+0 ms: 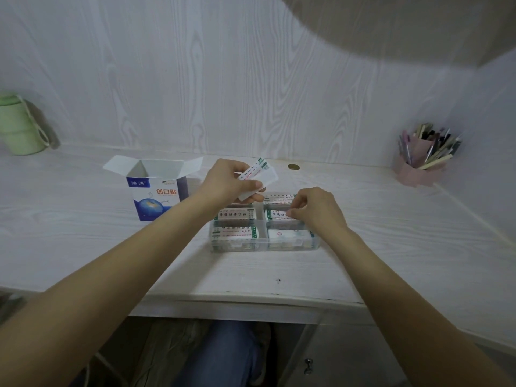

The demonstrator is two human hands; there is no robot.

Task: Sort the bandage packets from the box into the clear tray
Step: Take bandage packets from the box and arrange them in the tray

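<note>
1. I see the pale wood-grain counter carrying everything, with a green cup far to the left and a pink pen holder far to the right, both well apart from the work.
2. The box stands upright left of centre with its flaps open; from here I cannot tell whether any packets remain inside.
3. The clear tray sits just right of the box, split into compartments. The ones I can see already hold stacked bandage packets, so I judge the sorting to be well along.
4. My left hand hovers over the tray's far left corner, its grip clamped on a small fan of loose packets held above the tray.
5. My right hand is lowered into the tray's right middle compartment, fingertips pinched on the edge of a single packet lying on top of the stack there.
6. I judge the step in hand to be seating that one packet flat.
7. The next move calls for letting go once it lies square, then peeling one packet from the fan without dragging its neighbours out.
8. A small brass-coloured disc lies beyond the tray.
</note>
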